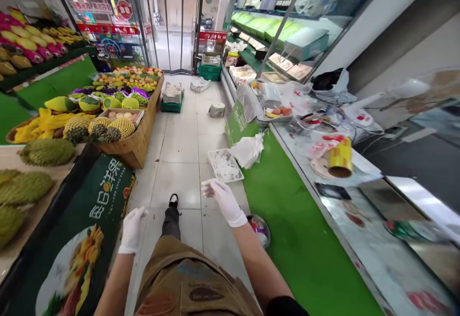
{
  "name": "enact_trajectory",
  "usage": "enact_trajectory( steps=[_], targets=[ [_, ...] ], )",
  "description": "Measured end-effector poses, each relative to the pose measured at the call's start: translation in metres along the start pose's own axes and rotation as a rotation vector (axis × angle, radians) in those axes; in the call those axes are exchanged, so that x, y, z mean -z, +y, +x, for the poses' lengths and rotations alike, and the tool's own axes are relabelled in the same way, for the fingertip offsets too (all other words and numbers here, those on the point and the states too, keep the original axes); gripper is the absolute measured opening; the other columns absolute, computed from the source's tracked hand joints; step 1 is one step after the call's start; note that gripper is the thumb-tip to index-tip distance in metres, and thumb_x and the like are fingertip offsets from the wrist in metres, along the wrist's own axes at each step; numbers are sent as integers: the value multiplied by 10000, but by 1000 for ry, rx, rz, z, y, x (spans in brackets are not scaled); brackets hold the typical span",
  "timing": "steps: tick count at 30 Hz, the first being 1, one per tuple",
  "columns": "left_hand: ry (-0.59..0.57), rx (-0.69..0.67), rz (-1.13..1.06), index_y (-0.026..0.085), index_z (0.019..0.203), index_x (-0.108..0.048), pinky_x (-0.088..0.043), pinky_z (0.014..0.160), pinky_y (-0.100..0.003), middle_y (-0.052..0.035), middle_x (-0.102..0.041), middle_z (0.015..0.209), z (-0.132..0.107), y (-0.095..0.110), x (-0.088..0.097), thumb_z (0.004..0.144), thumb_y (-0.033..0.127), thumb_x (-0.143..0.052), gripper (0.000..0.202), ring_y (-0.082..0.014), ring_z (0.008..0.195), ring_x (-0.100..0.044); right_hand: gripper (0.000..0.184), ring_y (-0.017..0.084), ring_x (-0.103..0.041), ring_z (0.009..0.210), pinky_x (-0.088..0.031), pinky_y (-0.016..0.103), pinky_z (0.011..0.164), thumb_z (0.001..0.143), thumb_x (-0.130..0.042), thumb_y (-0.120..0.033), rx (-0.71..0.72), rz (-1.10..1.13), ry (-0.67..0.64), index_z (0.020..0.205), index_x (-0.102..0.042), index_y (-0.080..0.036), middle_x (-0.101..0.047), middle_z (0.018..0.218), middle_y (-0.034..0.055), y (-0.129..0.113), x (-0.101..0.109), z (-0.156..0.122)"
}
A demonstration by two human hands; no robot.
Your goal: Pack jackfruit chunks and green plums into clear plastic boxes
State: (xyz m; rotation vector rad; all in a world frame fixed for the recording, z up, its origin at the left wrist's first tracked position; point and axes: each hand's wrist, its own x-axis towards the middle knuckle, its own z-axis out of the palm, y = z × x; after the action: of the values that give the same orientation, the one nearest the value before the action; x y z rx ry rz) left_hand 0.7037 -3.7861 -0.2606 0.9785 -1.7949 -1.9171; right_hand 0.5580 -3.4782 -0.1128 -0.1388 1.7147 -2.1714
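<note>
My left hand (132, 228) wears a white glove and hangs in front of me above the tiled floor, fingers loosely curled, holding nothing I can see. It is beside the green fruit stand panel (89, 220). My right hand (223, 200), also gloved in white, is raised over the aisle with fingers stretched out and empty. It is nearest a white tray (225, 165) lying on the floor and a small bowl (261, 230) by the green counter base (294, 230). My leg and black shoe (173, 200) step forward between both hands.
Durians (25, 186) and pineapples (104, 129) fill the wooden stand at left. A glass-topped counter (359, 210) at right carries plastic bags, a yellow can (340, 158) and plates. Green crates (171, 105) stand down the aisle before glass doors.
</note>
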Motion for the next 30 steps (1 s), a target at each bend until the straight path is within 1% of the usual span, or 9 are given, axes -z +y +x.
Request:
enact_trajectory(
  steps=[3,6,11,15,19,22,24,26,30],
  targets=[
    [-125,3,-56,214,595,-656,-556,814,-345,-55,-686,702,82,35,-77,648,670,-873,507,-222,770,-637,503,192,-681,720,-531,347,712,692,-948,-661,-34,40,194,860,-833,-201,-774,812,72,-7,25,89],
    [-256,7,-53,221,545,-617,-544,784,-355,-56,-662,658,144,74,-149,635,688,-852,531,-220,722,-619,558,192,-672,699,-522,336,673,584,-991,-676,-69,118,350,825,-809,-207,-750,759,59,-20,41,163],
    [-479,-20,-2,216,495,-656,-504,744,-344,-69,-666,616,251,145,-256,666,536,-830,403,-221,689,-613,587,201,-709,719,-571,339,684,571,-1007,-696,-109,182,390,854,-831,-212,-778,805,67,-49,64,268],
    [-558,-48,2,214,524,-707,-507,801,-344,-65,-692,651,371,194,-339,665,434,-817,283,-227,739,-630,546,189,-720,740,-590,313,697,583,-1021,-652,-107,221,478,867,-848,-218,-790,826,56,-66,111,361],
    [-455,2,-98,219,545,-666,-511,819,-331,-41,-680,679,494,222,-432,640,397,-848,272,-206,767,-618,464,185,-715,754,-603,308,709,619,-1008,-579,-59,237,574,864,-837,-224,-774,816,44,-79,183,476],
    [-308,125,-220,231,576,-563,-505,722,-317,-6,-612,639,558,235,-501,629,482,-866,397,-169,683,-579,448,180,-699,733,-597,300,675,579,-994,-549,-45,282,639,841,-816,-231,-755,790,34,-101,226,582],
    [-234,234,-284,236,620,-529,-505,660,-318,8,-584,622,589,248,-543,610,519,-883,454,-160,629,-578,467,169,-680,706,-582,289,650,521,-1001,-523,-79,304,650,822,-802,-228,-740,761,26,-125,239,661],
    [-180,325,-333,230,665,-539,-533,645,-329,2,-603,635,615,265,-580,604,499,-911,463,-167,619,-608,487,164,-669,686,-568,290,642,496,-1013,-524,-117,279,587,795,-785,-215,-734,739,31,-158,242,742],
    [-42,406,-455,218,713,-540,-578,687,-294,15,-624,654,680,301,-637,697,391,-921,419,-141,633,-629,561,193,-703,725,-576,333,697,599,-1001,-654,-133,121,202,864,-822,-193,-781,806,72,-231,240,897]
  ],
)
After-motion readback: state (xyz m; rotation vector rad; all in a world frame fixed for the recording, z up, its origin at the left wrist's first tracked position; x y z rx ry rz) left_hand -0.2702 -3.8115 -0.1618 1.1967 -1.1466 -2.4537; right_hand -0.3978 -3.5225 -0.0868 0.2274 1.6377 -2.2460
